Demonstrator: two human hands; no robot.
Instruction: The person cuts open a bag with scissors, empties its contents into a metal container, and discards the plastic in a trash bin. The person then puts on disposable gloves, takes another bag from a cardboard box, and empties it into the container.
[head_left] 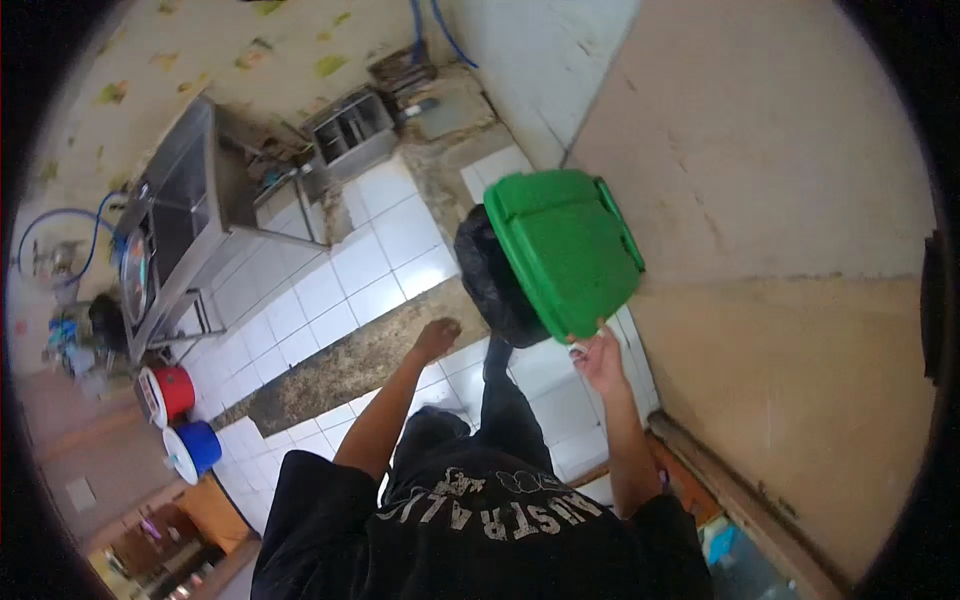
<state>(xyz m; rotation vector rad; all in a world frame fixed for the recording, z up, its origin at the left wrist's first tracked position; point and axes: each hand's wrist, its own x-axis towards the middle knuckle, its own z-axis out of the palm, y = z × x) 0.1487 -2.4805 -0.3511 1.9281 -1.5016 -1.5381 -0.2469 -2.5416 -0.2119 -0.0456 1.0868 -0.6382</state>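
A green bin lid [568,250] is raised and tilted by a black plastic bag [495,285] that lines the bin; the bin's body is mostly hidden. My right hand [600,362] pinches the lid's near edge between thumb and fingers. A small white thing [577,349] shows at its fingertips, too small to name. My left hand [437,341] hangs to the left of the bag, apart from it, with loosely bent fingers and nothing visible in it.
A metal sink unit [185,215] stands at the left, with a metal box [352,132] on the floor beyond. A red bucket [175,392] and a blue bucket [200,448] sit lower left. The wall [770,230] closes off the right side.
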